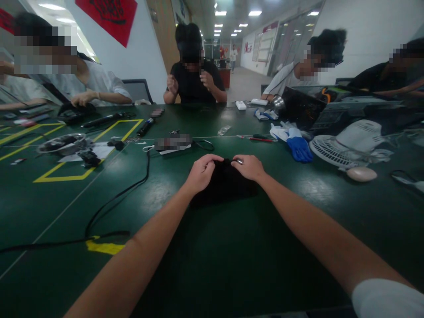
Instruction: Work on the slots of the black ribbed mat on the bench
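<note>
In front of me a black pouch-like thing (230,185), probably of soft fabric, lies on the green table (205,251). It is so dark that its details do not show. My left hand (202,172) is closed on its upper left edge, thumb and forefinger pressed together. At the upper right edge my right hand (249,167) pinches the same black thing. A small shiny spot shows at the right fingers; I cannot tell whether it is a ring or a metal part. Both hands are close together at the top edge.
Beyond my hands sits a power strip (172,142) with a black cable (147,172). On the right are blue-and-white gloves (298,143) and a white fan part (347,141). A round metal part (61,143) lies left. Several people work around the table.
</note>
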A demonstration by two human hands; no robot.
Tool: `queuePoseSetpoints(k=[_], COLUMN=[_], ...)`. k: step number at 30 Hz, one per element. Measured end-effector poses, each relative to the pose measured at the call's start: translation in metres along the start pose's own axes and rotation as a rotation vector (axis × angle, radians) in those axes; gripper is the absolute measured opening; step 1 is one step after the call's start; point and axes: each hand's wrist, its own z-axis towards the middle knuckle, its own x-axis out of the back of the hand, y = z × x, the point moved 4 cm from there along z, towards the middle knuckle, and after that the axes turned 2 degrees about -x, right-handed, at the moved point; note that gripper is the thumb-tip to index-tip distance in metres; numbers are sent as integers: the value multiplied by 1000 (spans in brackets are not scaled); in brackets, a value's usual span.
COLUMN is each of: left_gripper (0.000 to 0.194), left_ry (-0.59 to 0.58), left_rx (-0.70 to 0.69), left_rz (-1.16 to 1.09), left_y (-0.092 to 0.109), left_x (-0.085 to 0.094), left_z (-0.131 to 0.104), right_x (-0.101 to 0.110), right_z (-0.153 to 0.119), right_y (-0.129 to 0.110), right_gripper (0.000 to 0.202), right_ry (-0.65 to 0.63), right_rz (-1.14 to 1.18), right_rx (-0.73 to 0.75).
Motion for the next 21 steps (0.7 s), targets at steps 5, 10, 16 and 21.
queuePoseSetpoints(k=[5,10,16,21], left_gripper=[33,31,45,37], left_ry=[-82,-130,-285,-309], left_rx=[36,-80,-163,-65], left_rz=[-95,75,502,791], left_y=[3,9,38,62], left_x=[-4,-6,-8,-16], left_z=[-4,-8,-13,0], right_x=[4,2,-1,0], right_z=[-11,-23,-26,-23], right_y=[-2,1,2,-1], right_gripper=[38,38,37,36], right_ry=[-17,20,47,27], right_rz=[-39,-5,61,100], right_rx=[-15,-48,-84,-68])
